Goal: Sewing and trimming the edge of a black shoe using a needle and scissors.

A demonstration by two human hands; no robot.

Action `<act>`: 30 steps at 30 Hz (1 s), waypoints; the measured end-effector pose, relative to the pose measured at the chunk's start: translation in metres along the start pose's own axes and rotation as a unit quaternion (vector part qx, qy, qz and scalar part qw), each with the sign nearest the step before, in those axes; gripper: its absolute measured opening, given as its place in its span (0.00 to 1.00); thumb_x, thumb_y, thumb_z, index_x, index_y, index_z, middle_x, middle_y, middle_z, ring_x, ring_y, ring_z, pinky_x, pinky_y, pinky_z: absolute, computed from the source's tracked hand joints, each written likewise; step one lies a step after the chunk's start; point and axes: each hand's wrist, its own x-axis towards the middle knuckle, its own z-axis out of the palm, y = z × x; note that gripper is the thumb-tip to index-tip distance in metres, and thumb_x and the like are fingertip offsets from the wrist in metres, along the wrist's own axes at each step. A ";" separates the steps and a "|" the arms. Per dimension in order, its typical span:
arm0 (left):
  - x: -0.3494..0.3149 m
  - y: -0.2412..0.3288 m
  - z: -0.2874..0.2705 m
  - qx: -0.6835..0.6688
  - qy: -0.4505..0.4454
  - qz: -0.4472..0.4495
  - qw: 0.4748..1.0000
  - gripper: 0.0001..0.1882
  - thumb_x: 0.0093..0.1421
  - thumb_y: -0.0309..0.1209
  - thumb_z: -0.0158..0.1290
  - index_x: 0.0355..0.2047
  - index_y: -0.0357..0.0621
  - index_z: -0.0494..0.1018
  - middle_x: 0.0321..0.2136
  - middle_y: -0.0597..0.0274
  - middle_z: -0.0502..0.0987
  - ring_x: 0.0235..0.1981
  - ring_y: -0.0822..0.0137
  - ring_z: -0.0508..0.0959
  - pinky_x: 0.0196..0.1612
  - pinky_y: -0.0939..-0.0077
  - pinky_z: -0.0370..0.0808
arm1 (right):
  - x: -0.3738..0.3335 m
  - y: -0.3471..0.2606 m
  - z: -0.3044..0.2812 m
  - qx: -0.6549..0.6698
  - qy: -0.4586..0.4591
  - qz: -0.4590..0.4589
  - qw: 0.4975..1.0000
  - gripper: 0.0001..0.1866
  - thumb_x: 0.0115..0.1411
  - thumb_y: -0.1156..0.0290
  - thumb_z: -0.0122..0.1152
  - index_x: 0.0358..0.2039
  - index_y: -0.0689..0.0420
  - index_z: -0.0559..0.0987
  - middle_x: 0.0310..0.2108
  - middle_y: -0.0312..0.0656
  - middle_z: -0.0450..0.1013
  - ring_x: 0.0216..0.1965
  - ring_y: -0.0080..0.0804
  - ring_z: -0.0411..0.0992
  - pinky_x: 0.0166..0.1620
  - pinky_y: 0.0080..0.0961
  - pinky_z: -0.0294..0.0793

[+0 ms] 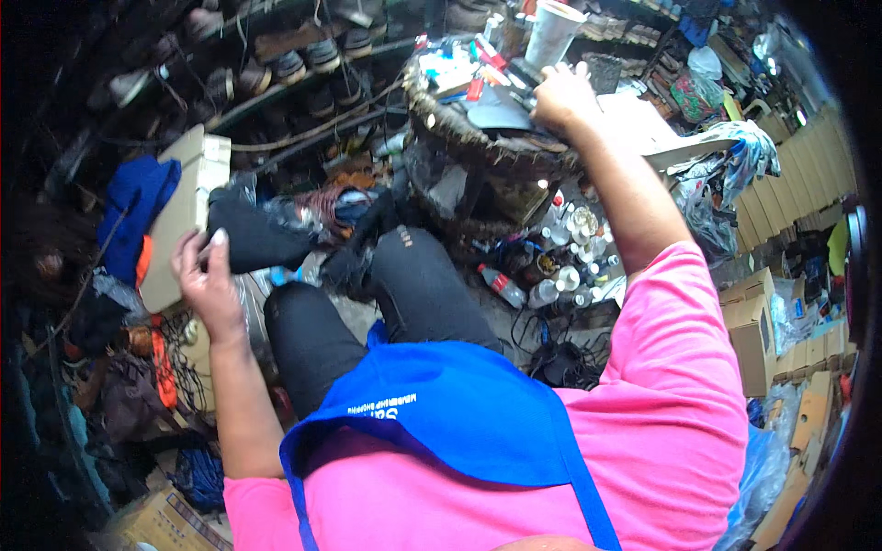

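My left hand (204,280) is at the left, its thumb and fingers closed on the edge of a black, soft-looking piece (262,237), perhaps cloth or a shoe upper. My right arm stretches out to a round, rough-edged work stand (432,108). Over its far right side, my right hand (562,96) has curled fingers. What they hold, if anything, is hidden. Just beyond that hand stands a tall pale cup (553,35). Red-and-white small items (489,57) and a grey flat piece (501,112) lie to its left.
Shoes (289,66) line shelves at the back left. Below the stand, several bottles (503,286) and jars crowd the floor. A pale board (184,211) leans beside my left hand. Cardboard boxes (749,331) and plastic bags (707,207) fill the right side.
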 end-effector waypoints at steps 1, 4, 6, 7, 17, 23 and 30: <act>0.006 0.008 -0.006 0.008 0.009 0.025 1.000 0.10 0.56 0.27 0.57 0.36 0.34 0.74 0.48 0.58 0.66 0.47 0.69 0.67 0.52 0.74 0.63 | -0.002 -0.001 0.005 0.010 0.007 0.003 1.000 0.17 0.50 0.55 0.61 0.37 0.50 0.83 0.49 0.39 0.68 0.56 0.37 0.61 0.58 0.54 0.51; 0.015 0.039 -0.012 0.036 -0.007 0.080 0.996 0.09 0.56 0.27 0.57 0.35 0.34 0.74 0.52 0.57 0.64 0.54 0.64 0.64 0.58 0.70 0.59 | -0.005 -0.003 0.011 0.054 0.000 0.026 0.998 0.19 0.49 0.54 0.65 0.39 0.51 0.82 0.55 0.39 0.64 0.60 0.41 0.57 0.61 0.61 0.46; 0.012 0.053 -0.005 0.093 -0.067 0.128 0.985 0.08 0.55 0.27 0.58 0.33 0.36 0.76 0.57 0.55 0.60 0.60 0.60 0.59 0.62 0.68 0.53 | -0.002 -0.002 0.018 0.088 -0.015 0.034 0.995 0.19 0.50 0.55 0.64 0.40 0.51 0.82 0.58 0.39 0.62 0.62 0.42 0.53 0.62 0.67 0.40; 0.010 0.055 0.006 0.107 -0.085 0.153 0.979 0.07 0.54 0.28 0.59 0.33 0.38 0.77 0.58 0.55 0.59 0.62 0.58 0.57 0.63 0.66 0.52 | 0.000 0.000 0.023 0.089 0.001 0.053 0.995 0.18 0.50 0.56 0.64 0.40 0.51 0.82 0.59 0.39 0.61 0.63 0.42 0.53 0.61 0.69 0.39; -0.104 0.000 0.115 0.260 -0.391 0.264 0.842 0.10 0.45 0.35 0.63 0.29 0.53 0.77 0.63 0.62 0.54 0.68 0.44 0.35 0.56 0.21 0.33 | 0.000 -0.014 0.028 0.106 0.052 0.107 0.987 0.17 0.53 0.63 0.57 0.44 0.52 0.80 0.60 0.38 0.59 0.66 0.44 0.45 0.59 0.75 0.25; -0.108 -0.011 0.127 0.233 -0.440 0.275 0.823 0.14 0.48 0.35 0.61 0.35 0.47 0.75 0.41 0.62 0.73 0.48 0.59 0.71 0.56 0.48 0.57 | -0.018 -0.013 0.044 0.160 0.193 0.035 0.967 0.10 0.55 0.60 0.60 0.37 0.45 0.78 0.54 0.31 0.67 0.66 0.39 0.49 0.59 0.74 0.28; -0.118 -0.025 0.132 0.140 -0.380 0.273 0.873 0.18 0.49 0.38 0.60 0.39 0.46 0.75 0.35 0.62 0.75 0.40 0.62 0.74 0.53 0.59 0.61 | -0.018 -0.018 0.055 0.128 0.245 -0.016 0.961 0.12 0.58 0.65 0.54 0.44 0.44 0.73 0.45 0.32 0.73 0.60 0.33 0.59 0.60 0.72 0.32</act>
